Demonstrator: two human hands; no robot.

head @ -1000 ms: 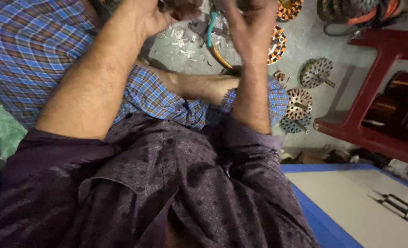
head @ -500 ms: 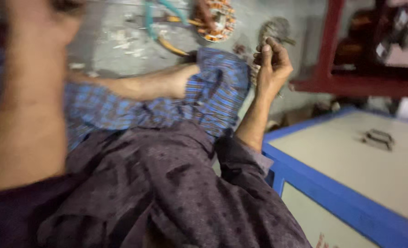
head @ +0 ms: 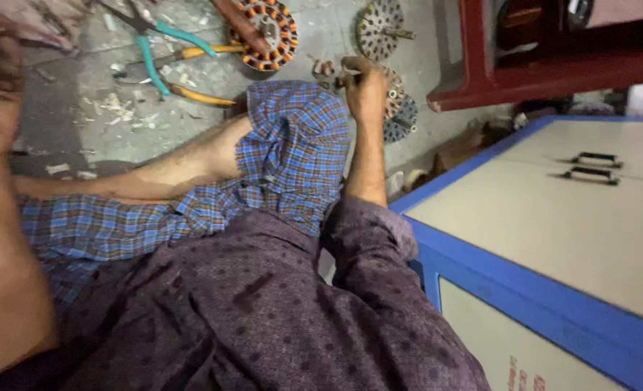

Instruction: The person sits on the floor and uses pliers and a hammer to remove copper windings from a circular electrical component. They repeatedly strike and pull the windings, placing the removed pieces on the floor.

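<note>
Our right hand (head: 365,83) closes on a small metal part beside the stator (head: 265,29); our left hand's grip we cannot tell. Next we need steady placement.

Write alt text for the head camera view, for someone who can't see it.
A person seated on a grey concrete floor reaches their right hand to round metal motor discs beside their blue checked cloth. A copper-wound round stator and teal-handled pliers lie ahead; a blue-edged cream cabinet stands to the right.
</note>
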